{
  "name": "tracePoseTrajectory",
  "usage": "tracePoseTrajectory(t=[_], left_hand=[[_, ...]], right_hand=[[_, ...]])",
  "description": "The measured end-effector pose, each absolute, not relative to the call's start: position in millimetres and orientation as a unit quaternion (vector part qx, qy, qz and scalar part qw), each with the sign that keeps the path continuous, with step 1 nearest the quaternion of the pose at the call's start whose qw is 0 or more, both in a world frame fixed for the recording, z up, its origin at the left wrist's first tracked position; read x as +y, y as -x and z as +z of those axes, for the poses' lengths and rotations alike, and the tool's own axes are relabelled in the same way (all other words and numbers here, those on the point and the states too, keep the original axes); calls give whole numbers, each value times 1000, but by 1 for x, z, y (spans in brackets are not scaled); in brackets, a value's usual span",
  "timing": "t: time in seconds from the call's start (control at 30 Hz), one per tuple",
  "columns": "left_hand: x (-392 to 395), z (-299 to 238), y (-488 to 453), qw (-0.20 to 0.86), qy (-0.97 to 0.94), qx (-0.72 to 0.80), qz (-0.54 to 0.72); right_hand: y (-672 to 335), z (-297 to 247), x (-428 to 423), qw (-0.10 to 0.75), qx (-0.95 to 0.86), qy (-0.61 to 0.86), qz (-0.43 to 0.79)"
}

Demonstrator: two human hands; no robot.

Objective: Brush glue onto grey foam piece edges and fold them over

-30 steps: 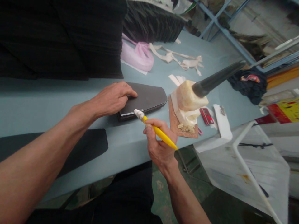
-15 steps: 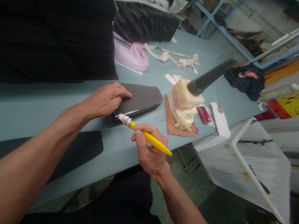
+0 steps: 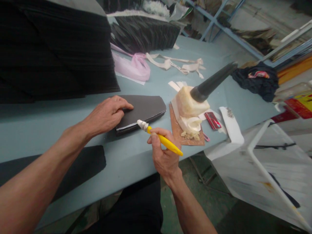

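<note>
My left hand (image 3: pixel 108 113) rests on top of a short stack of dark grey, tapered sheets (image 3: pixel 143 109), index finger stretched out and the others bent. Along the stack's near edge runs a wet white line. My right hand (image 3: pixel 165 151) is closed around the yellow handle of a brush (image 3: pixel 168 143). White paste coats the brush's tip, which is at the stack's near edge. Right of the stack stands a pale, glue-crusted container (image 3: pixel 193 104) with a dark cone-shaped spout, on a brown board (image 3: pixel 174 122).
Tall piles of black sheets (image 3: pixel 60 52) rise at the back left. A dark strip (image 3: pixel 90 159) lies under my left forearm. Pink cloth (image 3: pixel 136 66), white ribbons (image 3: pixel 168 63) and a red box (image 3: pixel 212 120) are on the table (image 3: pixel 131 162). A white-framed bin (image 3: pixel 243 169) stands at right.
The brush in my right hand has moved right along the stack's near edge, and the white line there is more visible. My left hand stays on the stack. The view has shifted slightly.
</note>
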State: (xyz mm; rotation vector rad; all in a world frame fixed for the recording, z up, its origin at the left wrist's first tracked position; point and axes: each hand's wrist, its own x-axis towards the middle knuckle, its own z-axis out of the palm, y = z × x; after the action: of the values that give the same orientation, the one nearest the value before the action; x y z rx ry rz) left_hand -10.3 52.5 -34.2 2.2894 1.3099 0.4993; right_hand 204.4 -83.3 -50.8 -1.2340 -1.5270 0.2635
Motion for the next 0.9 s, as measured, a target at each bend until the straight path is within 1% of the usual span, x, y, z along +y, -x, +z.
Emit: tracePoseTrajectory(t=[0.17, 0.43, 0.67, 0.77, 0.9], left_hand=[[51, -33, 11, 226, -825, 486, 178], [50, -33, 9, 211, -827, 490, 180], [48, -31, 8, 224, -815, 502, 184], [48, -31, 9, 226, -813, 504, 184], [49, -33, 10, 217, -815, 505, 186]], right_hand=[[-217, -48, -79, 555, -622, 546, 84], [-203, -48, -83, 546, -663, 496, 127], [-231, -51, -69, 547, -636, 541, 61], [-229, -47, -70, 557, -624, 543, 76], [-209, -45, -77, 544, -658, 505, 125]])
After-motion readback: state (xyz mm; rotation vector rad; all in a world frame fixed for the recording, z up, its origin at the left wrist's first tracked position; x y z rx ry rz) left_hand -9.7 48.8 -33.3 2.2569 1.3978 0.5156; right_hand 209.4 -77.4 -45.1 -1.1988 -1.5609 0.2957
